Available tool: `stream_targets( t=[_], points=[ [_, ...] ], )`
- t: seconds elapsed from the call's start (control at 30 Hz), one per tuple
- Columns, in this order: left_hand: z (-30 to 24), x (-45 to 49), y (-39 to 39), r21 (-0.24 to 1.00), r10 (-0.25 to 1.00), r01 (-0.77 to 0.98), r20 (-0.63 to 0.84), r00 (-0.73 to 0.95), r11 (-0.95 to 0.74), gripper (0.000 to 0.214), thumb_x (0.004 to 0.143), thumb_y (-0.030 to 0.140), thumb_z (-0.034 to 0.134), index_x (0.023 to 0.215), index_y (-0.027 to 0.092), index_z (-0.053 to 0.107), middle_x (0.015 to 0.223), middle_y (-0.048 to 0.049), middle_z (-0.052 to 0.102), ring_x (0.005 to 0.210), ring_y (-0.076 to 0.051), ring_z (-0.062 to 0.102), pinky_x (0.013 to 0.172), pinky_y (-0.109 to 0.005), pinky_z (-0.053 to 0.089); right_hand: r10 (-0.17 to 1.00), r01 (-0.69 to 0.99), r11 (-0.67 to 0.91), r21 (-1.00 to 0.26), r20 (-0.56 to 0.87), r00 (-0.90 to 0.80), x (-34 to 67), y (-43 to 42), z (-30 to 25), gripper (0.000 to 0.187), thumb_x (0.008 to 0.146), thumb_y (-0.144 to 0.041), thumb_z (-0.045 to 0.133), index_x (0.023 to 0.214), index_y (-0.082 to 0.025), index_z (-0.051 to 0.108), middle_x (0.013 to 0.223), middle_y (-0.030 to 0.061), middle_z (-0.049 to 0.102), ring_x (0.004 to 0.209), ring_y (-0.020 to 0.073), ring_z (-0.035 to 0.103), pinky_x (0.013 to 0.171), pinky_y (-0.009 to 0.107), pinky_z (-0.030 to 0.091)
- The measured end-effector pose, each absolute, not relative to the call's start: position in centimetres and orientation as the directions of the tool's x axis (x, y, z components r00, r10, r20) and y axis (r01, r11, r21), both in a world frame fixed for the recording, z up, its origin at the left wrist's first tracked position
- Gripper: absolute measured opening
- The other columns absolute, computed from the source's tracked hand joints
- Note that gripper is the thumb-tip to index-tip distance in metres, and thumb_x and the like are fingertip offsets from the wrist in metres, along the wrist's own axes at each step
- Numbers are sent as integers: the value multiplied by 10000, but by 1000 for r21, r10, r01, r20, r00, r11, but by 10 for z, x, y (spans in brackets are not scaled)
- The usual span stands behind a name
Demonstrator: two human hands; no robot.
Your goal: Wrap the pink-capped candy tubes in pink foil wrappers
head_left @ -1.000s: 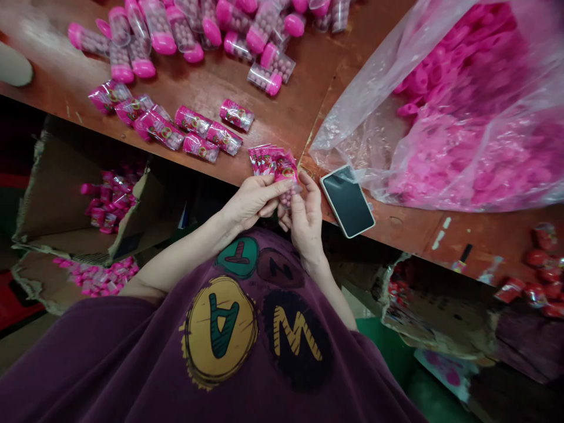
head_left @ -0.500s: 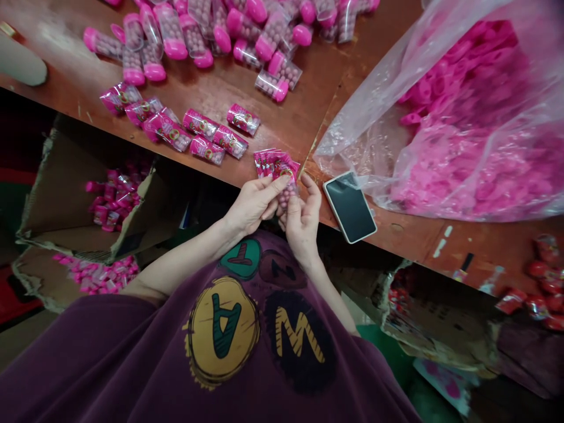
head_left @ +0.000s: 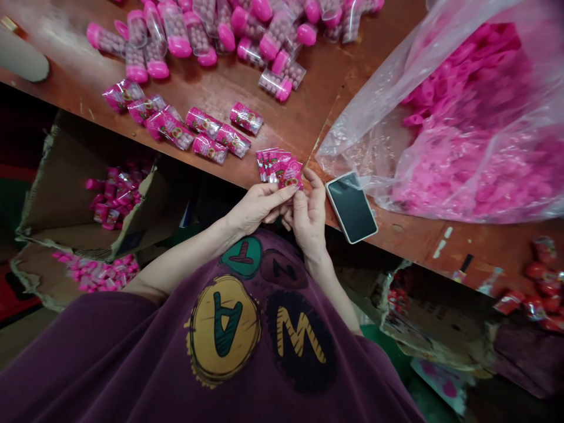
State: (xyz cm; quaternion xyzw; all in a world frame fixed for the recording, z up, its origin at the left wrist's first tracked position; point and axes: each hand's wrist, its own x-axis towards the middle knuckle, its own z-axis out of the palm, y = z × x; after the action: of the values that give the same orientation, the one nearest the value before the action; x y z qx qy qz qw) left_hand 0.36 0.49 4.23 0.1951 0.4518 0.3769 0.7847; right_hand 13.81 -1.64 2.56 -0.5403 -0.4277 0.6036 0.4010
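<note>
- I watch the left hand [head_left: 255, 205] pinch a pink sleeve [head_left: 291, 170] at the table's [head_left: 304, 120] near edge.
- Right hand's [head_left: 309, 217] fingers curl; grip unclear.
- Beads, showing earlier, are hidden.

One left hand [head_left: 259, 205] and one right hand [head_left: 311, 214], with one pink printed packet [head_left: 289, 170] between them. Just beyond it, several overlapping printed wrappers [head_left: 265, 161], too bunched to count. To the left on one table [head_left: 304, 108], seven wrapped tubes [head_left: 247, 117] show clearly, an eighth partly hidden. Farther away, well over a dozen pink-capped tubes [head_left: 275, 85], piled and cut off by the far edge. To the right, one phone [head_left: 352, 208] and one clear plastic bag [head_left: 374, 111] of countless pink pieces [head_left: 493, 59]. At the far right, at least six red wrapped items [head_left: 509, 301]. Nearest, one purple shirt [head_left: 132, 341] with four letter badges [head_left: 224, 317].
</note>
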Motion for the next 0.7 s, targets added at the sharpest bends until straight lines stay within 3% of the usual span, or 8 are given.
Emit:
stream_targets(
  t=[0.1, 0.27, 0.37, 0.47, 0.57, 0.67, 0.7],
  points=[
    [41, 4, 5, 666, 775, -399, -574, 265, 630, 477, 920, 490, 847, 685, 146, 616, 535, 46, 571, 349, -6, 381, 366, -196, 186, 949, -34, -297, -954, -291, -126, 134, -12, 17, 606, 1034, -739, 480, 1542, -431, 358, 706, -66, 449, 409, 105, 305, 376, 287, 315],
    [40, -7, 4, 691, 775, -355, -587, 232, 630, 542, 915, 531, 837, 631, 145, 584, 538, 12, 601, 347, -14, 419, 364, -192, 189, 894, -209, -432, -877, -386, -230, 121, -4, 16, 681, 1000, -762, 542, 1535, -365, 402, 588, -110, 490, 374, 93, 269, 353, 255, 280],
    [47, -27, 8, 729, 817, -372, -535, 215, 575, 496, 900, 553, 843, 731, 122, 668, 555, 12, 614, 357, -10, 393, 384, -183, 198, 871, -208, -456, -865, -387, -302, 119, 7, 23, 680, 1005, -749, 552, 1504, -302, 435, 584, -109, 573, 350, 80, 300, 350, 234, 254],
    [53, -56, 23, 769, 875, -451, -481, 56, 452, 454, 911, 559, 830, 915, 115, 733, 741, -33, 750, 366, 4, 353, 402, -183, 229, 930, -114, -323, -939, -293, -221, 127, 32, 26, 555, 1025, -664, 592, 1396, -257, 521, 616, -91, 626, 379, 70, 347, 395, 224, 263],
    [49, -81, 43, 747, 851, -509, -523, -54, 427, 541, 955, 656, 727, 999, 117, 737, 1014, -125, 829, 359, 2, 372, 380, -196, 229, 987, 56, -126, -990, -131, -88, 138, 75, 20, 364, 1043, -520, 612, 1268, -234, 606, 631, -73, 613, 474, 96, 449, 490, 240, 361],
    [37, -83, 51, 708, 809, -502, -587, -29, 496, 652, 968, 744, 634, 1026, 103, 741, 1009, -163, 827, 349, -8, 373, 370, -199, 214, 996, 363, 86, -928, 76, -42, 139, 126, 9, 238, 1038, -369, 562, 1184, -214, 669, 734, -6, 660, 636, 158, 584, 656, 326, 505],
    [33, -79, 49, 709, 809, -488, -588, -10, 510, 659, 959, 750, 639, 1019, 102, 742, 985, -163, 825, 352, -11, 369, 372, -199, 213, 988, 476, 151, -866, 139, -60, 136, 143, 6, 232, 1031, -324, 544, 1165, -202, 689, 871, 51, 717, 766, 188, 648, 777, 379, 554]
  ],
)
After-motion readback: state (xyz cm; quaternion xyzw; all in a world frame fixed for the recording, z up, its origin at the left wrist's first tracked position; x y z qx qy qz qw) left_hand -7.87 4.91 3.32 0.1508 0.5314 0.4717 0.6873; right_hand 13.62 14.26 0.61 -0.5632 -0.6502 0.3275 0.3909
